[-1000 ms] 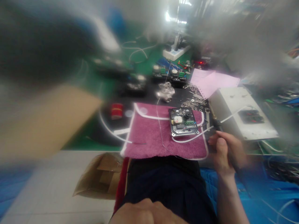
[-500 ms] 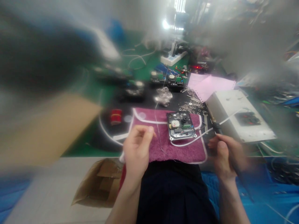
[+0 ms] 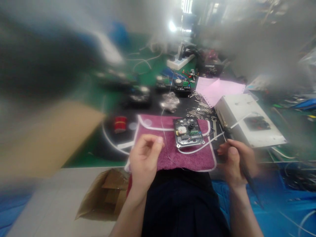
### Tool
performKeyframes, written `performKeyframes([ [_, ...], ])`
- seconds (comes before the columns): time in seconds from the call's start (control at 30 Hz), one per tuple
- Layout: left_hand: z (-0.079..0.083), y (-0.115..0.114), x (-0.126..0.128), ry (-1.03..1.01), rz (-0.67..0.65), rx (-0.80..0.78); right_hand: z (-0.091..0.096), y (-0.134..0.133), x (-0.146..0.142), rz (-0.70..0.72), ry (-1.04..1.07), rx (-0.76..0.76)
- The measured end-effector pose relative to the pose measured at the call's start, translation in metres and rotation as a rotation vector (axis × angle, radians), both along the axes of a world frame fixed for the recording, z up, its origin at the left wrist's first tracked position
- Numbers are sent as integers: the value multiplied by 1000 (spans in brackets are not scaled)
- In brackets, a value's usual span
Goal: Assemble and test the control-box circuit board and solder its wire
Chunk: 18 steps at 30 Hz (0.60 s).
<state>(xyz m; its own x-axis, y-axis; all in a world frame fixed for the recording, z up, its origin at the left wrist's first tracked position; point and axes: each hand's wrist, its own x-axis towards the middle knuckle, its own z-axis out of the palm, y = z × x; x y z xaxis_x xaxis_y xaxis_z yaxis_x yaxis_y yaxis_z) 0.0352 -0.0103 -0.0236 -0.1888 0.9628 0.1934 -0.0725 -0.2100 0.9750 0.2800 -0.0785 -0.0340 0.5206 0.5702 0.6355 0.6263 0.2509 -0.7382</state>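
My left hand (image 3: 146, 156) is over the left of a purple towel (image 3: 163, 161), thumb and fingertips pinched together; what they hold, if anything, is too small to make out. A thin wire (image 3: 166, 141) hangs beside it and runs over the towel. To its right, a square black-framed circuit board module (image 3: 189, 132) rests on the towel, a white cable (image 3: 195, 152) running from it. Right of the towel my right hand (image 3: 237, 161) is closed round a soldering iron (image 3: 229, 132), its metal end pointing up and away. A thin metal rod (image 3: 222, 131) shows close to these fingers.
A whitish box (image 3: 251, 121) stands at the right. Washers and screws (image 3: 199, 110), a wrench (image 3: 214, 129) and pink paper (image 3: 217, 89) lie beyond the towel. More modules (image 3: 182, 86) and a power strip (image 3: 180, 62) are farther back. A red bundle (image 3: 120, 124) is at left, a carton (image 3: 106, 194) below.
The whole view has shifted slightly, so things on the table appear a little to the left. Both hands keep nearly the same pose, the right one still round the soldering iron.
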Motion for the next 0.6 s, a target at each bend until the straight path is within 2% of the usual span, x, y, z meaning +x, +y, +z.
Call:
performKeyframes([
  [0.6,0,-2,-1,37,-10,5,-2,0,3,27,6,5],
])
